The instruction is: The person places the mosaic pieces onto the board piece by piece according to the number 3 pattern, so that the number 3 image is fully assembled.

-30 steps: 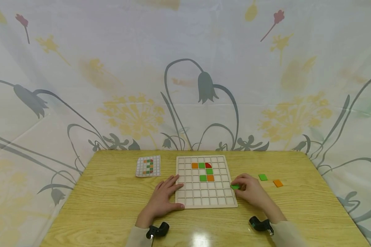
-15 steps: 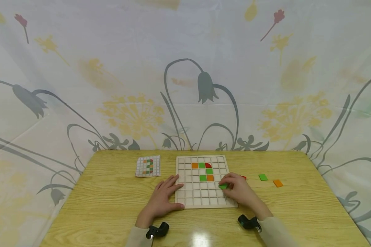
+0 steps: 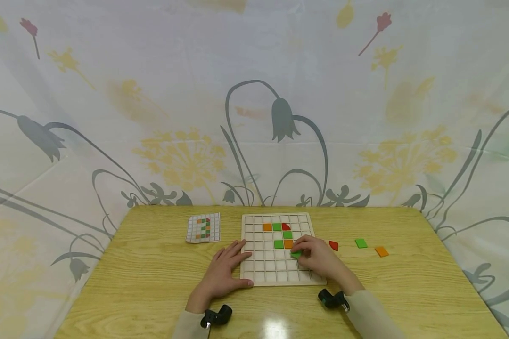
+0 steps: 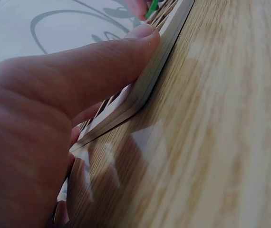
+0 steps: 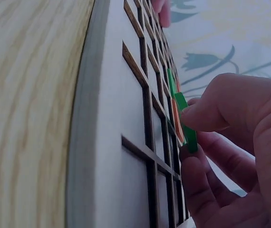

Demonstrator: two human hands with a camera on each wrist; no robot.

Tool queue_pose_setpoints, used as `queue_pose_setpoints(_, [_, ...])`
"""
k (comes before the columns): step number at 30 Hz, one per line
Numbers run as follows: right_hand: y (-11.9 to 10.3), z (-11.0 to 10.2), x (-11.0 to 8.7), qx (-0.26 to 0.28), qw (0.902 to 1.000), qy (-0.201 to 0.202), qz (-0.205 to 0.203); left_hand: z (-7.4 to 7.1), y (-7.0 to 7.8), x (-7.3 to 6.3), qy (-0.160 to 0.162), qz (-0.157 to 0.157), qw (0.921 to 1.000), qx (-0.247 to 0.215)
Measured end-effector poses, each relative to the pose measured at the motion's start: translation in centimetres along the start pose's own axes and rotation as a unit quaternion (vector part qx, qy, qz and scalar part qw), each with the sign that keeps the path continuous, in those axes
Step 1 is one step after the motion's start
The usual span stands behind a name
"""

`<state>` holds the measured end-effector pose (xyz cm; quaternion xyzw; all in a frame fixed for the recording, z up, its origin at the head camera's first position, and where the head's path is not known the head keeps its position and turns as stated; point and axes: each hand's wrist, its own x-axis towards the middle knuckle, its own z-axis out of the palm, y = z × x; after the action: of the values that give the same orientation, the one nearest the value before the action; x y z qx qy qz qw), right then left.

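My right hand [image 3: 318, 256] pinches a green square tile [image 5: 187, 122] between thumb and fingers, close over the wooden grid board [image 3: 263, 277]. In the head view the tile is just below an orange tile [image 3: 288, 244] set in the grid. Other pieces in the grid are green tiles [image 3: 287, 235], another orange tile [image 3: 267, 227] and a red quarter-round tile [image 3: 285, 227]. My left hand [image 3: 225, 273] lies spread at the board's left edge, its fingertips over the rim. In the left wrist view, the thumb [image 4: 111, 59] rests on the board's corner.
Right of the board lie a red quarter-round tile [image 3: 333, 246], a green tile [image 3: 361, 243] and an orange tile [image 3: 381, 251] on the wooden table [image 3: 152, 282]. A card with a coloured grid pattern [image 3: 203, 228] is at the left. A flowered curtain [image 3: 254, 155] hangs behind.
My right hand has carried the green tile leftward from beside the board to over its grid, uncovering the red piece on the table. The left hand has stayed in place.
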<state>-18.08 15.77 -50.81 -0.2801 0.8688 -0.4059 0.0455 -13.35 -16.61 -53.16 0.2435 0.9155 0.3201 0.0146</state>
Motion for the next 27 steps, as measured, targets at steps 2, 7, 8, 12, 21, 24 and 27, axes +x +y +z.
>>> queue_pose_setpoints(2, [0.01,0.02,0.14,-0.002,1.0000,-0.008,0.000,-0.03,0.05,0.00,-0.002,-0.003,1.0000,-0.002])
queue_pose_setpoints(7, [0.21,0.17,0.42,-0.003,0.9998,-0.020,-0.003,-0.05,0.15,0.00,-0.002,-0.003,1.0000,-0.006])
queue_pose_setpoints(8, [0.23,0.20,0.45,-0.001,0.9998,-0.021,-0.004,-0.04,0.14,0.00,-0.001,-0.003,1.0000,-0.006])
queue_pose_setpoints(12, [0.44,0.34,0.45,0.009,0.9995,-0.024,-0.021,-0.04,0.15,-0.02,0.001,-0.001,1.0000,-0.005])
queue_pose_setpoints(21, [0.48,0.65,0.31,-0.006,0.9992,-0.020,-0.034,-0.21,0.35,0.03,-0.006,-0.004,1.0000,-0.003])
queue_pose_setpoints(24, [0.30,0.65,0.33,-0.015,0.9987,-0.014,-0.046,-0.24,0.32,0.05,-0.009,-0.004,1.0000,-0.001])
queue_pose_setpoints(27, [0.12,0.62,0.37,-0.021,0.9985,-0.013,-0.049,-0.18,0.24,0.05,-0.007,-0.003,1.0000,0.002])
